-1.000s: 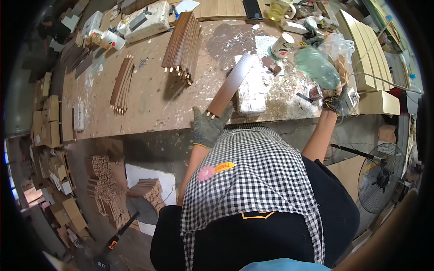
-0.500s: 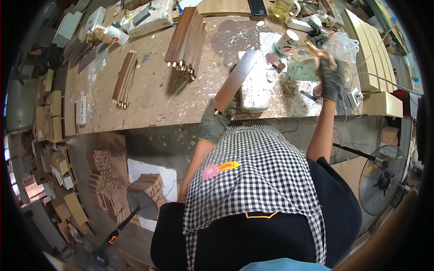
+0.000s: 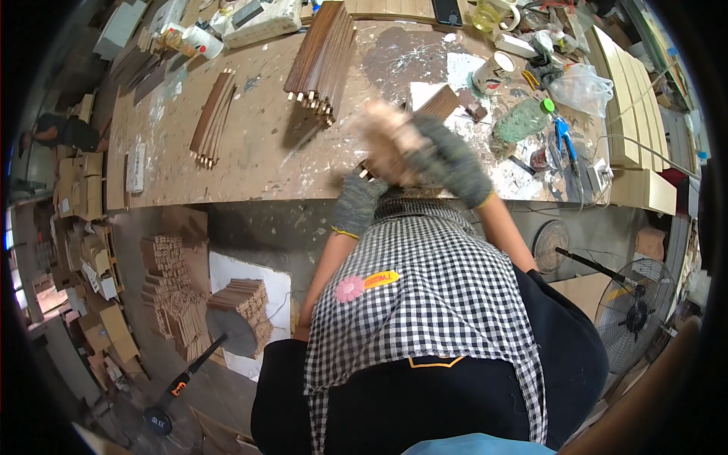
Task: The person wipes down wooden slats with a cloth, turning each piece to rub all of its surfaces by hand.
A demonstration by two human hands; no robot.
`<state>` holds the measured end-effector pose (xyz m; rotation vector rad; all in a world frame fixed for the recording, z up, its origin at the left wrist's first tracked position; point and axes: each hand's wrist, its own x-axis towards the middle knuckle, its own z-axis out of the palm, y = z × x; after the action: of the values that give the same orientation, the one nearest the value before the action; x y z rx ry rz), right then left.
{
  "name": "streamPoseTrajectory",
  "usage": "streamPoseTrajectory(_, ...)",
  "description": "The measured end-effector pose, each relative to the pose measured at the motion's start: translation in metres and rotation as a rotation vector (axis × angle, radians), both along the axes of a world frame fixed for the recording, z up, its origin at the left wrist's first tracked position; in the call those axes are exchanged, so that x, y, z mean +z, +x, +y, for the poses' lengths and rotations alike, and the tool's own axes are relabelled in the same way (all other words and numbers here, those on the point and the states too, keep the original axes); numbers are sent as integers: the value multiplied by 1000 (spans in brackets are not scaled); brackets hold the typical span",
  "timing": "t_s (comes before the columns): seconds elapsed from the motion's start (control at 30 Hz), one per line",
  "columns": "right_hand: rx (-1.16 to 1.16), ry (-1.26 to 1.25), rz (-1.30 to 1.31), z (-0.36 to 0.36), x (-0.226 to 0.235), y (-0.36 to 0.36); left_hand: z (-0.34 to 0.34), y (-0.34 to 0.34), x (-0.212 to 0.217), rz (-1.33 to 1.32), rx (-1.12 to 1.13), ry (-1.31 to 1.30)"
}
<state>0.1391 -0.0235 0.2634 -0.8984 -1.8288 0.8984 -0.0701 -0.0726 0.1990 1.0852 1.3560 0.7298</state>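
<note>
My left hand (image 3: 359, 200), in a grey glove with bare fingertips, is at the table's front edge, closed round the near end of a brown wooden slat (image 3: 441, 101). Small pale pegs stick out of that end. Across the slat's middle lies my right hand (image 3: 447, 155), gloved the same way; its fingers are smeared by motion, so I cannot tell whether they hold anything. Under the slat is a white block (image 3: 422, 92), mostly hidden. Left of the hands stand a tall stack of brown slats (image 3: 318, 57) and a smaller bundle (image 3: 211, 121).
Right of the hands lie a green-capped bottle (image 3: 523, 121), blue-handled pliers (image 3: 563, 136), a paper cup (image 3: 494, 73) and a clear plastic bag (image 3: 581, 89). A phone (image 3: 447, 11) rests at the back. A fan (image 3: 635, 311) stands at lower right; slat piles (image 3: 171, 296) lie lower left.
My right hand has swung left from beside the bottle to over the slat, uncovering the bottle's green cap and the blue pliers. The slat sits lower, still in my left hand.
</note>
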Motion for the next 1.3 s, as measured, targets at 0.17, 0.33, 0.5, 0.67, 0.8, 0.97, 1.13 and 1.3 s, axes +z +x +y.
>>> streamPoseTrajectory(0.17, 244, 57, -487, 30, -1, -43, 1, -16, -30, 1019, -553, 604)
streamPoseTrajectory(0.33, 242, 249, -478, 24, -3, -48, 3, -26, -45, 728, -546, 172)
streamPoseTrajectory(0.5, 173, -13, -474, 29, -1, -67, 10, -14, -16, 966, -518, 492)
streamPoseTrajectory(0.67, 330, 125, -485, 46, -14, -57, 32, -14, -9, 903, -574, 369)
streamPoseTrajectory(0.8, 325, 125, -606, 39, 2, -65, 1, -25, -26, 1075, -551, 666)
streamPoseTrajectory(0.97, -141, -305, -175, 59, -19, -81, 11, -34, -51, 772, -379, 541)
streamPoseTrajectory(1.13, 104, -505, -51, 82, -8, -29, 7, -37, -6, 365, -325, 423)
streamPoseTrajectory(1.3, 317, 197, -598, 47, -5, -59, 40, -9, 20, 1035, -798, 73)
